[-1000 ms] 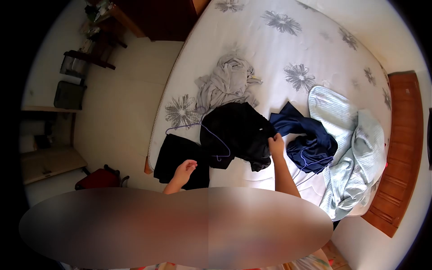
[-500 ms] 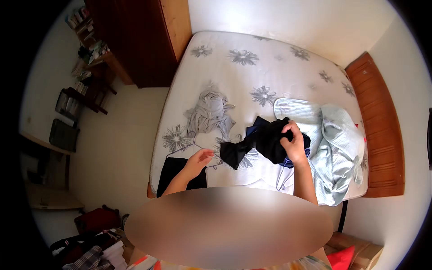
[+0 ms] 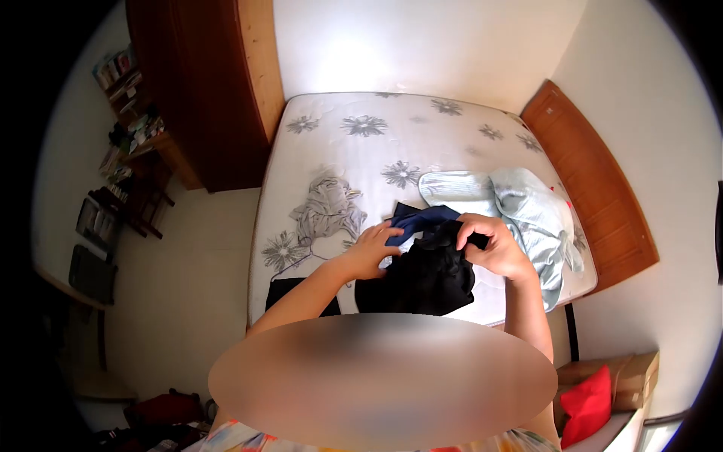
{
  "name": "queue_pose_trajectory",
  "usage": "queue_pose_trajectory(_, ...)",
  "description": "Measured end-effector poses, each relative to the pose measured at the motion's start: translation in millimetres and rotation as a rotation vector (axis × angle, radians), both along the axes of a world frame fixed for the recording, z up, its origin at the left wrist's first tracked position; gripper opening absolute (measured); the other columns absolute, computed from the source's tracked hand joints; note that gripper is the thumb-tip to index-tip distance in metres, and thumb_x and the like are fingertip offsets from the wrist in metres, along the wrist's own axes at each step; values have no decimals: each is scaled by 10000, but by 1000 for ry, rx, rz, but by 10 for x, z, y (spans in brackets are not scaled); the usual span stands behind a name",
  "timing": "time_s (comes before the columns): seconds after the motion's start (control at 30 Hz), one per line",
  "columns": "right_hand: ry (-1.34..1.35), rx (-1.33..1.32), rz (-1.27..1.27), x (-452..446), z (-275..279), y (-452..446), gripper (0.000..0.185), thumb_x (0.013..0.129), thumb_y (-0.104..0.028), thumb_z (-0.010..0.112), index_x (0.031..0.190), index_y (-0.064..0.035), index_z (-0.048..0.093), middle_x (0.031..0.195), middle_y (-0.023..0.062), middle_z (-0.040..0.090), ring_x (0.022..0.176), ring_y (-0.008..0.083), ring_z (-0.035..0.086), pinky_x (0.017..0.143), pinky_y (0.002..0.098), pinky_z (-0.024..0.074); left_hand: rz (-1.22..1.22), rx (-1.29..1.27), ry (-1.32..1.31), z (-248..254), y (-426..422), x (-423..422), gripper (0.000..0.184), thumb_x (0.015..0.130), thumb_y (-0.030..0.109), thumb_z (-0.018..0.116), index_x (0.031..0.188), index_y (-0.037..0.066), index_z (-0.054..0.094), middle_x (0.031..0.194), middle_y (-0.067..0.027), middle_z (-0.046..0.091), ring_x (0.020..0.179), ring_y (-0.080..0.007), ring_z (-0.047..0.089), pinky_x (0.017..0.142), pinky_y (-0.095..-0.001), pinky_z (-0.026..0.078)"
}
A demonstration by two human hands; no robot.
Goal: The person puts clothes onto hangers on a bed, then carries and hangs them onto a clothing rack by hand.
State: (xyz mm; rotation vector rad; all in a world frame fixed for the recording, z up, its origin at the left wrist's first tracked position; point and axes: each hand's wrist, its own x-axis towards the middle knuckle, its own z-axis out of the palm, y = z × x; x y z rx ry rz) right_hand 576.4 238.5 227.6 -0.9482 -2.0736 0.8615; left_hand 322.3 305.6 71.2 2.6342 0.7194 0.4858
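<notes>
A bunched black garment (image 3: 422, 279) hangs at the near edge of the mattress, and my right hand (image 3: 495, 247) pinches its upper edge. My left hand (image 3: 370, 250) reaches to the garment's left side with fingers spread, by a dark blue cloth (image 3: 425, 218) behind it. Whether those fingertips touch the cloth is unclear. To the left, a clothes hanger (image 3: 301, 264) rests by a folded black cloth (image 3: 301, 290) that lies partly under my left forearm. A crumpled grey garment (image 3: 327, 209) is just beyond the hanger.
A pale blue-green blanket (image 3: 527, 203) lies heaped on the right of the flowered mattress (image 3: 339, 151). Beside it stands a wooden headboard (image 3: 595, 181). A dark wardrobe (image 3: 196, 90) rises at the back left. Cardboard boxes (image 3: 636, 377) and a red cushion (image 3: 587, 407) are at the lower right.
My right hand has drawn the black garment nearer to me. My left hand has moved right, from beside the hanger to the garment. The camera view has shifted too.
</notes>
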Motion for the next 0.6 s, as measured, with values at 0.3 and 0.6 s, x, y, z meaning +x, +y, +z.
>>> queue_pose_trajectory(0.3,-148,-47,-315,478,244,-555,171,646,77,532,783,-4,594,776,47,555,732,140,514,671,243,418,227,-31,190,76,120,-420,316,746,353,690,893,76,650,949,-92,623,1022,-283,539,1027,-478,309)
queue_pose_trajectory(0.6,-469,186,-328,597,284,-471,281,699,12,693,961,-45,608,938,117,588,885,289,573,793,332,457,451,389,-298,1691,-45,-785,216,748,143,677,871,40,534,821,-95,567,726,-302,553,638,-361,450)
